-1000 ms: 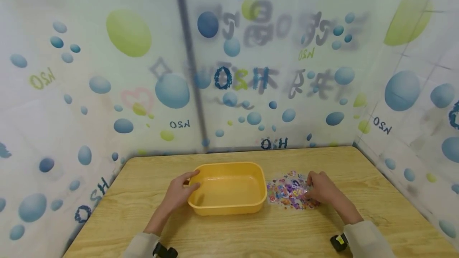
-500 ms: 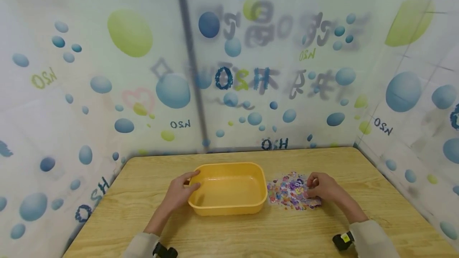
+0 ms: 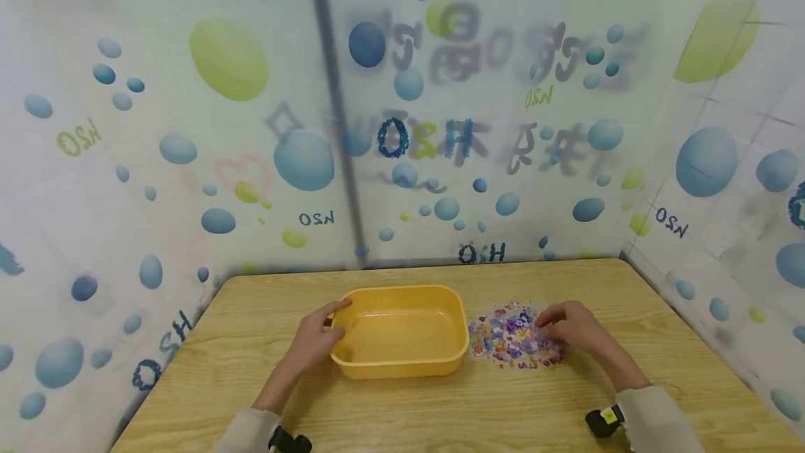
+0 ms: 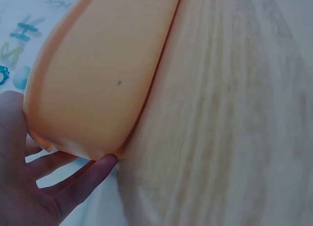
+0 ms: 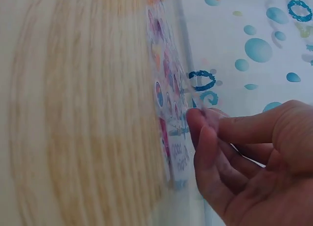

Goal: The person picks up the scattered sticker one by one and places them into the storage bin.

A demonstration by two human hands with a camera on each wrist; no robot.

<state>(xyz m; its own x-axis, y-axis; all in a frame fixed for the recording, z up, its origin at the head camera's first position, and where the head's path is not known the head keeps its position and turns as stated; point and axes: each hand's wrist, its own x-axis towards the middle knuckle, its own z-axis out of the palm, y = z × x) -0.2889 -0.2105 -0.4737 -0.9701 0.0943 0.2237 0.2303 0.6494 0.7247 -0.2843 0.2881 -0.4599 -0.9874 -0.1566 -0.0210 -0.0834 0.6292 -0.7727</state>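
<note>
A yellow plastic basin [image 3: 396,370] stands on the table. My left hand [image 3: 317,333] grips its left end, with the thumb and a finger over the rim in the head view. Seen from the left wrist, several fingertips lie against the outer wall of the basin [image 4: 107,64], low down by the table. To the right of it lie clear sticker sheets [image 3: 512,338] covered in small purple, pink and orange pictures. At their right edge my right hand [image 3: 575,327] pinches a see-through sheet between thumb and fingers. The right wrist view shows the sticker sheets [image 5: 166,84] edge-on beside this hand [image 5: 244,147].
The wood-grain table [image 3: 440,411] carries the basin and the sheets. A pale curtain [image 3: 402,103] printed with blue and green dots hangs behind it and along both sides. Each wrist wears a small black camera, such as the right wrist's camera [image 3: 604,422].
My right hand has shifted slightly right and turned at the edge of the sticker sheets, its fingers stretching out more. The left hand and the basin stay in place.
</note>
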